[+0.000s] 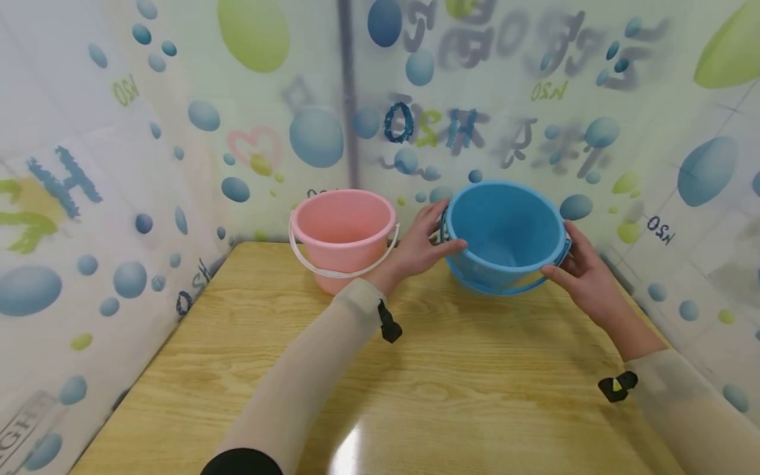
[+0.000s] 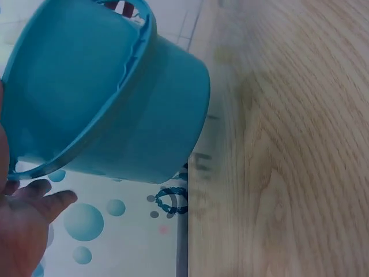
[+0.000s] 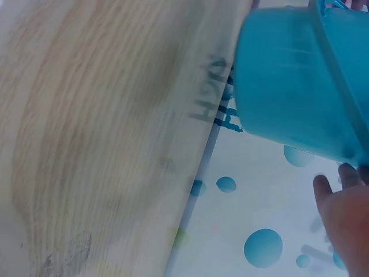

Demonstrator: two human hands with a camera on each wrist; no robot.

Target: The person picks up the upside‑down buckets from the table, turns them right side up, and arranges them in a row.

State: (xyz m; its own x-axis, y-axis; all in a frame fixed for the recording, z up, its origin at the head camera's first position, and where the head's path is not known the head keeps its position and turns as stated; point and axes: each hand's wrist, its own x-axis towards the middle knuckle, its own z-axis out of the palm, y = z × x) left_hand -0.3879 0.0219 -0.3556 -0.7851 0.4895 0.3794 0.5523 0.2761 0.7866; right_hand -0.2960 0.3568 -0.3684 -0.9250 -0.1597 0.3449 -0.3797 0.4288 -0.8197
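Observation:
A blue bucket (image 1: pixel 505 227) is toward the back right in the head view, its mouth tipped toward me. My left hand (image 1: pixel 424 244) holds its left side, with the thumb over the rim and the fingers behind. On the opposite side my right hand (image 1: pixel 578 270) grips the rim near the handle joint. The bucket's blue handle hangs down along its front. Both wrist views show the blue bucket (image 2: pixel 167 109) close over the table, with fingers at its rim. Left of my left hand stands a pink bucket (image 1: pixel 344 231), its white handle (image 1: pixel 338 272) lowered in front.
The wooden table (image 1: pixel 415 382) runs back to walls on three sides. Those walls (image 1: pixel 317 86) carry a printed pattern of bubbles and lettering. Black straps (image 1: pixel 388 323) sit at both wrists. My left forearm passes in front of the pink bucket's lower right side.

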